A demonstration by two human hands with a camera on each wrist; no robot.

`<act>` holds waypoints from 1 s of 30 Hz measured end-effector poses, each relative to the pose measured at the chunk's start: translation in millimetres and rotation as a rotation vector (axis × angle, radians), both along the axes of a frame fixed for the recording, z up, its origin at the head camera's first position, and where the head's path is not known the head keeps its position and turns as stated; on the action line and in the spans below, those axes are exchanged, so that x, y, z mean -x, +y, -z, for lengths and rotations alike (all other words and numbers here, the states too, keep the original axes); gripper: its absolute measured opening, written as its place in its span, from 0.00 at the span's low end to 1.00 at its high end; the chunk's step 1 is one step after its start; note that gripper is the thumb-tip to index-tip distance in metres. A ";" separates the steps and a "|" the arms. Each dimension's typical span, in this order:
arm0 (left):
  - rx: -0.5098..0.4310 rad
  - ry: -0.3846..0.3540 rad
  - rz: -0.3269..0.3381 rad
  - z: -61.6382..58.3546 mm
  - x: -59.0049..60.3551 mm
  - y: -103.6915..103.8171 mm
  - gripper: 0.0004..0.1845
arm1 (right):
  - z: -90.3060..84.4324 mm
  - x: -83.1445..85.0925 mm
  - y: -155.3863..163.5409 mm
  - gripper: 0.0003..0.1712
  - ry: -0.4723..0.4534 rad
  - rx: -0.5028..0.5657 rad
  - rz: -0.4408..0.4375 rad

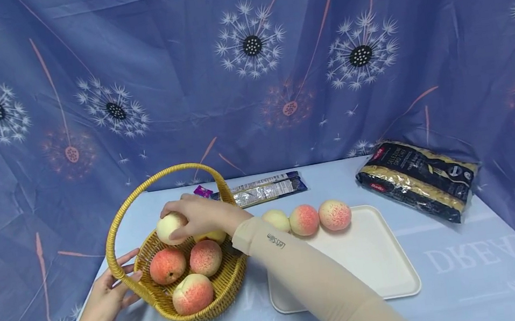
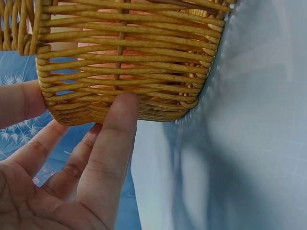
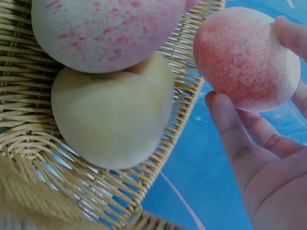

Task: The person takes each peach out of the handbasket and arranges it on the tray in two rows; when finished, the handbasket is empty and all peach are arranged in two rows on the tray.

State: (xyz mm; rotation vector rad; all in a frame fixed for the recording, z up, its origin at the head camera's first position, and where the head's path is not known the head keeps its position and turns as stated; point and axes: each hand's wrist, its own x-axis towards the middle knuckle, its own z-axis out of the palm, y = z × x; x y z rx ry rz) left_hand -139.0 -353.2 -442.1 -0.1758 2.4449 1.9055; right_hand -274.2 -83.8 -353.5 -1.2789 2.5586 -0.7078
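My right hand (image 1: 207, 214) grips a peach (image 1: 171, 228) above the back left rim of the yellow wicker basket (image 1: 228, 289). In the right wrist view, thumb and fingers hold that peach (image 3: 244, 60), pink on one side, beside the rim. Inside the basket lie a red fruit (image 1: 168, 266), a reddish peach (image 1: 206, 258), a cream and pink peach (image 1: 192, 294) and a yellowish fruit (image 1: 212, 236) partly hidden by my right wrist. My left hand (image 1: 108, 288) is at the basket's left side. Its extended fingers touch the woven wall (image 2: 129, 62) in the left wrist view.
A white tray (image 1: 374, 270) stands right of the basket, with a pale peach (image 1: 275, 220) and two pink peaches (image 1: 335, 215) along its back. My right forearm crosses its left part. Behind are flat packets (image 1: 266, 191); a pasta bag (image 1: 418, 177) lies at the right. The basket handle (image 1: 117, 228) arches upward.
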 end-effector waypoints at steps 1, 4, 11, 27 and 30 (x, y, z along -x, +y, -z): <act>0.004 -0.006 0.001 0.0 0.3 0.1 0.29 | -1.1 0.3 2.4 0.26 0.016 0.007 -0.010; 0.009 -0.016 0.003 0.0 1.3 0.5 0.30 | -5.9 -0.2 11.8 0.27 0.048 0.034 -0.039; 0.015 -0.019 0.018 0.0 3.1 0.4 0.31 | -15.8 -5.8 42.1 0.29 0.004 0.109 -0.046; -0.014 -0.002 0.013 1.7 1.6 0.2 0.31 | -28.6 -26.7 131.1 0.29 -0.177 0.303 0.005; -0.006 -0.006 0.014 1.9 1.5 -0.9 0.32 | -31.2 -28.1 151.1 0.29 -0.165 0.321 0.046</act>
